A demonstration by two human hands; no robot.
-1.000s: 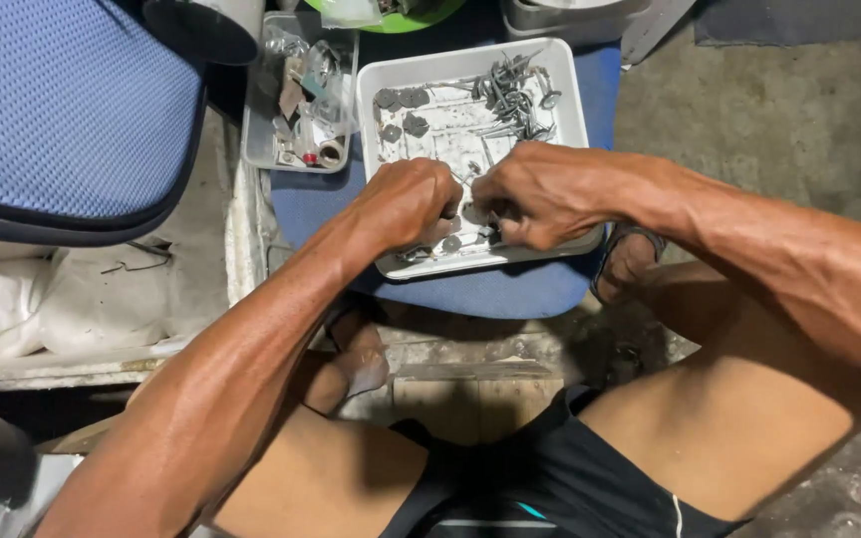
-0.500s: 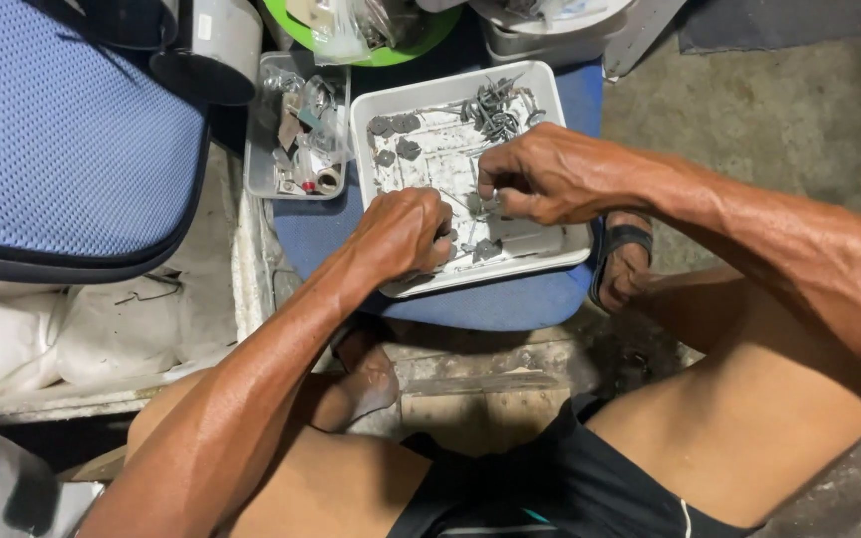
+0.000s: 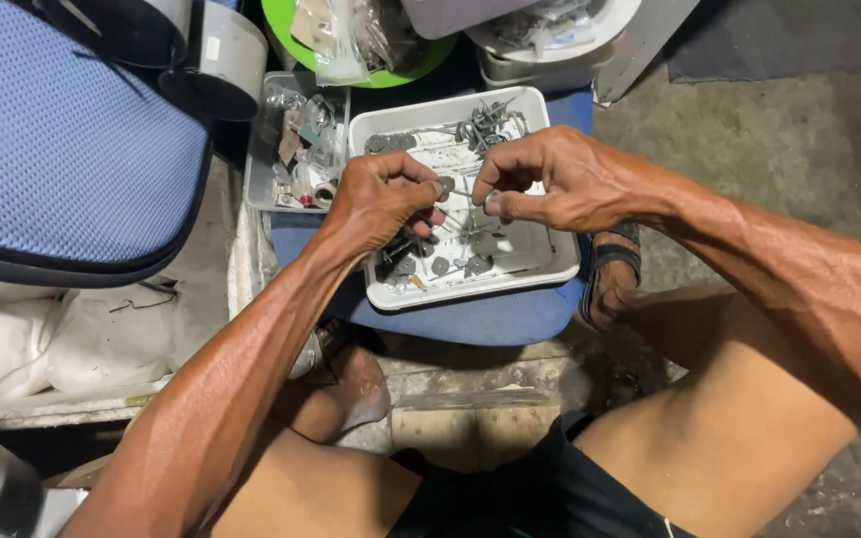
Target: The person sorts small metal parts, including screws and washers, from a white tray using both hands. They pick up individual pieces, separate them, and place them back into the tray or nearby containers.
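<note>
Blue stool [image 3: 470, 319], white tray [image 3: 540, 274]: both hands, left hand [image 3: 381, 194], right hand [image 3: 550, 179], pinch 1 tiny metal part [image 3: 447, 184]; a loose grip risks dropping it among the clutter

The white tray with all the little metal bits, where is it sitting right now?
In the head view the white tray sits upper centre on a blue stool, right under both hands, with a clear box of odds and ends on its left.

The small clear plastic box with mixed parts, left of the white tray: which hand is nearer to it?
Left. The left hand hovers just right of the clear plastic box; the right hand is farther right, above the white tray.
</note>
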